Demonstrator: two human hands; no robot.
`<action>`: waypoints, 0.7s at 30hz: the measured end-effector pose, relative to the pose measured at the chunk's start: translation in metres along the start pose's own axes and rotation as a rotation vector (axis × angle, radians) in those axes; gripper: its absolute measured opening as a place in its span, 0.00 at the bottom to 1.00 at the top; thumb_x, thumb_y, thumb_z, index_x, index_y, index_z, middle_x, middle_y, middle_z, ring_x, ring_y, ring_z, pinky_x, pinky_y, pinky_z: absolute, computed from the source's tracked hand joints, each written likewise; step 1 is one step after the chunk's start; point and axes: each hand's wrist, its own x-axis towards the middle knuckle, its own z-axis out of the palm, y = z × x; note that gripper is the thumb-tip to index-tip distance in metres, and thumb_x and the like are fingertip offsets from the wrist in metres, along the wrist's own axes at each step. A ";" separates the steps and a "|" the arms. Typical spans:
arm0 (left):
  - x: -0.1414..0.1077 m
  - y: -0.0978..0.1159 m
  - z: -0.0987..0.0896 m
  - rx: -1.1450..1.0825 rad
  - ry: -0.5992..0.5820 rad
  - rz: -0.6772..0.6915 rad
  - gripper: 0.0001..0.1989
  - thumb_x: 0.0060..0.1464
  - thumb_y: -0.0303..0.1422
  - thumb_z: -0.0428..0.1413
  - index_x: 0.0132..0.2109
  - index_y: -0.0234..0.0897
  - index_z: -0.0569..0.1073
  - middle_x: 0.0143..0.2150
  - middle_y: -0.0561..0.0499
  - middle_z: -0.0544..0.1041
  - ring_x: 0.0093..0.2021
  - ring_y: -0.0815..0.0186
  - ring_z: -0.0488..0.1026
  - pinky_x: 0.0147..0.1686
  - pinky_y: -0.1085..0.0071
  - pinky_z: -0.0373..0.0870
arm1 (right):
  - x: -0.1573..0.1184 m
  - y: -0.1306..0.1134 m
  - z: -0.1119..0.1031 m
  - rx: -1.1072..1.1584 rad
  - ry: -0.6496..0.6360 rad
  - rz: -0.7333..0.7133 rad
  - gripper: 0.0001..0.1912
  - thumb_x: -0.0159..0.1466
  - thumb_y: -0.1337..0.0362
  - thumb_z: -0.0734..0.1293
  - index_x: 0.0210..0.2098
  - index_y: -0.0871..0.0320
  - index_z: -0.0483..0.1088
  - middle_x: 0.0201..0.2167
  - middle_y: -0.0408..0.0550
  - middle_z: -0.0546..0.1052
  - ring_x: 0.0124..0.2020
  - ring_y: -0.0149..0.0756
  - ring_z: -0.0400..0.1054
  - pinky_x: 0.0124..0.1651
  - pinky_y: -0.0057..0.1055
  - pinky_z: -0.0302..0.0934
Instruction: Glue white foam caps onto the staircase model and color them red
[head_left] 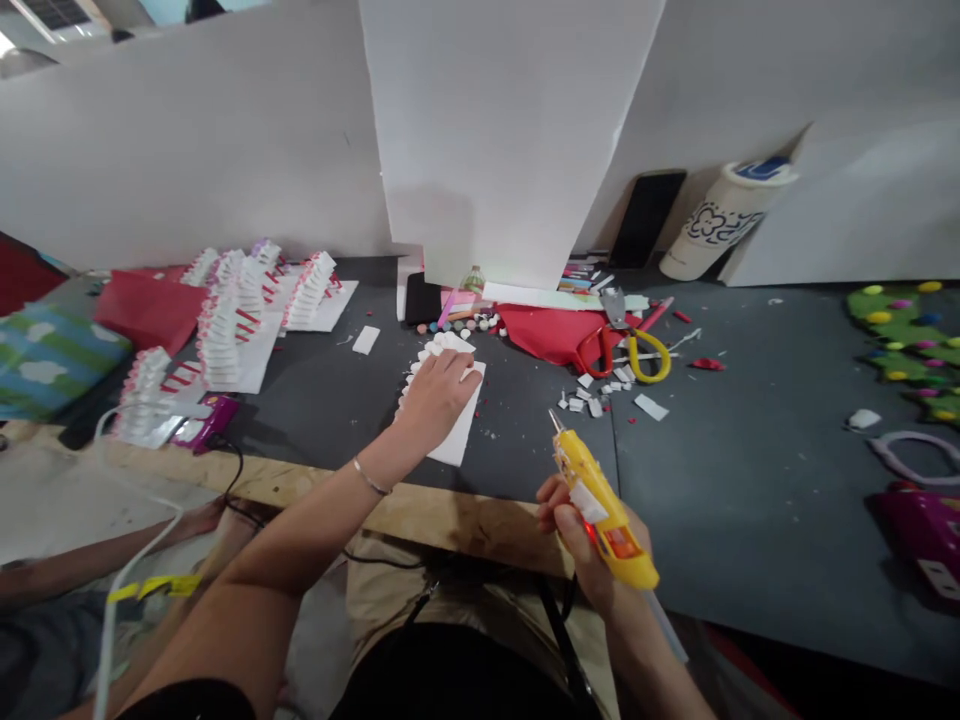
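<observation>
My left hand (436,398) lies over a white card (454,445) on the dark tabletop, its fingers apart and slightly bent, pressing down on it. A row of white scalloped pieces (442,342) runs along the card's left and far edge, partly hidden under that hand. My right hand (581,545) is closed around a yellow hot glue gun (600,500) in front of the table edge. The gun's metal nozzle points up and away, to the right of the card and apart from it. Small white scraps (592,400) lie beyond the nozzle.
Scissors (649,357) with red and yellow handles lie by red paper (551,333). Finished-looking white pieces (240,320) stand at left near a purple device (206,423). A phone (646,218) and tumbler (720,222) lean at the back. Another person's arm (112,560) shows lower left.
</observation>
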 end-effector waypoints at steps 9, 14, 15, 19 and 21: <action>0.019 -0.002 0.017 0.148 -0.096 -0.053 0.15 0.65 0.23 0.50 0.45 0.38 0.81 0.67 0.39 0.71 0.67 0.49 0.63 0.65 0.50 0.56 | 0.003 -0.002 -0.008 0.082 0.028 0.009 0.16 0.69 0.51 0.68 0.30 0.54 0.74 0.26 0.45 0.76 0.34 0.39 0.75 0.36 0.32 0.71; 0.028 0.002 0.021 0.183 -0.132 -0.065 0.15 0.63 0.21 0.49 0.42 0.37 0.80 0.67 0.39 0.71 0.68 0.50 0.63 0.66 0.50 0.57 | 0.002 -0.002 -0.008 0.130 0.023 0.049 0.17 0.69 0.50 0.68 0.31 0.55 0.73 0.30 0.47 0.76 0.33 0.37 0.73 0.33 0.30 0.71; 0.029 0.002 0.022 0.169 -0.129 -0.072 0.15 0.63 0.21 0.49 0.42 0.36 0.79 0.68 0.39 0.71 0.68 0.50 0.63 0.66 0.50 0.57 | 0.002 -0.002 -0.008 0.128 0.024 0.045 0.17 0.69 0.50 0.68 0.31 0.55 0.73 0.30 0.47 0.76 0.33 0.37 0.73 0.33 0.30 0.71; 0.030 0.001 0.025 0.145 -0.123 -0.073 0.14 0.62 0.21 0.49 0.40 0.36 0.79 0.67 0.40 0.72 0.69 0.49 0.62 0.66 0.49 0.57 | 0.002 0.001 -0.011 0.115 0.026 0.009 0.17 0.69 0.50 0.68 0.30 0.55 0.74 0.28 0.46 0.76 0.32 0.37 0.74 0.33 0.29 0.71; 0.031 0.001 0.026 0.143 -0.129 -0.075 0.14 0.62 0.21 0.49 0.40 0.37 0.79 0.67 0.39 0.72 0.69 0.49 0.63 0.66 0.48 0.58 | 0.002 0.001 -0.012 0.116 0.012 0.020 0.17 0.69 0.49 0.68 0.31 0.55 0.74 0.29 0.47 0.76 0.31 0.36 0.74 0.31 0.29 0.71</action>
